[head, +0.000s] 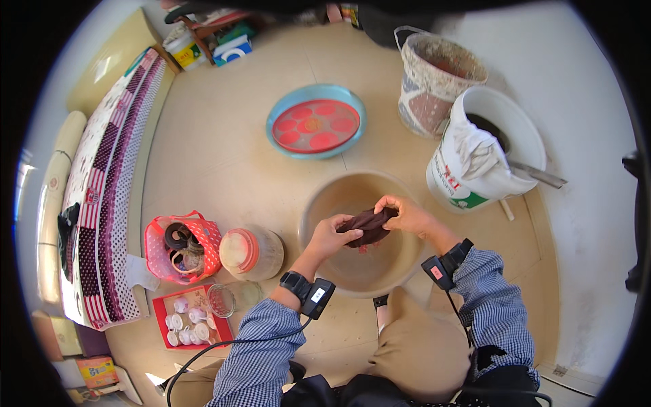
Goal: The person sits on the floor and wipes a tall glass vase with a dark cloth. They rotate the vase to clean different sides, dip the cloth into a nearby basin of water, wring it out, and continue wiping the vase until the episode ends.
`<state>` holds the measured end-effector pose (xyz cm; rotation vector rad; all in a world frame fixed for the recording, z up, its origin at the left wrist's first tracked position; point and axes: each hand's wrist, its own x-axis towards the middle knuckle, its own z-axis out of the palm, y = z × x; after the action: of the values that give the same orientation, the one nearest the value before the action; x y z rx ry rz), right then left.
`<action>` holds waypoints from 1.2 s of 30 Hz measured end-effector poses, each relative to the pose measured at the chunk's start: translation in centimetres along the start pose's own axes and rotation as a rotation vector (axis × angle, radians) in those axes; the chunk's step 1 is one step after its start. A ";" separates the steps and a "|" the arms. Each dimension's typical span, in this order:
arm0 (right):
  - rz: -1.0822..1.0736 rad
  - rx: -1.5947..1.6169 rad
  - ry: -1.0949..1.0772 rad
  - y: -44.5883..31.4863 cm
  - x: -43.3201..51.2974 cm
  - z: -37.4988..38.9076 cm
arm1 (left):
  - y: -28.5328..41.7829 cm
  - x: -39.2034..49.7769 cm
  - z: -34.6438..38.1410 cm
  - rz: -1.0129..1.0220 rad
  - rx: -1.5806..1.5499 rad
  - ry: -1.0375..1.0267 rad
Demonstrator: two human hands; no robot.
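A dark brown cloth [367, 226], bunched and folded, is stretched between my two hands above a beige plastic basin [325, 274]. My left hand [329, 235] pinches its left end between thumb and fingers. At the upper right end, my right hand [405, 215] grips the fabric with thumb and fingertips. Below the cloth, red markings show on the basin's bottom. Whether the basin holds water I cannot tell.
A light blue basin [272, 114] with a red patterned tray [311, 125] lies ahead. To the right stand a white bucket [442, 173] with a cloth over its rim and a stained bucket [424, 102]. At left are a red dotted bag [157, 254], a lidded jar [267, 254] and boxed cups [198, 333].
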<state>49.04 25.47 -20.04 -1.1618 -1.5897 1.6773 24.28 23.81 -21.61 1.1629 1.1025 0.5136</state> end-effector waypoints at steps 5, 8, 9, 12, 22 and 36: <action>0.008 -0.327 -0.153 -10.8 -0.8 -1.6 | 6.4 -5.2 0.1 0.036 -0.296 -0.001; 0.067 -0.367 -0.190 -17.8 -1.8 -1.1 | 8.7 -7.8 0.4 0.169 -0.557 0.030; 0.076 -0.331 -0.202 -19.7 -2.3 -0.6 | 9.3 -8.4 0.4 0.231 -0.603 0.027; 0.137 -0.676 -0.149 -23.2 -3.7 1.8 | 10.5 -10.4 0.8 0.403 -0.715 0.125; -0.243 -0.328 0.275 -18.1 -11.5 14.6 | 9.5 -19.3 1.5 0.466 -0.944 0.069; -0.206 0.545 0.069 -12.9 -13.0 22.1 | -0.5 -26.1 -1.9 0.236 -0.734 0.256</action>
<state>34.01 5.28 -6.24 -0.7405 -1.0651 1.7541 11.55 3.43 -11.15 0.5844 0.8689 1.1628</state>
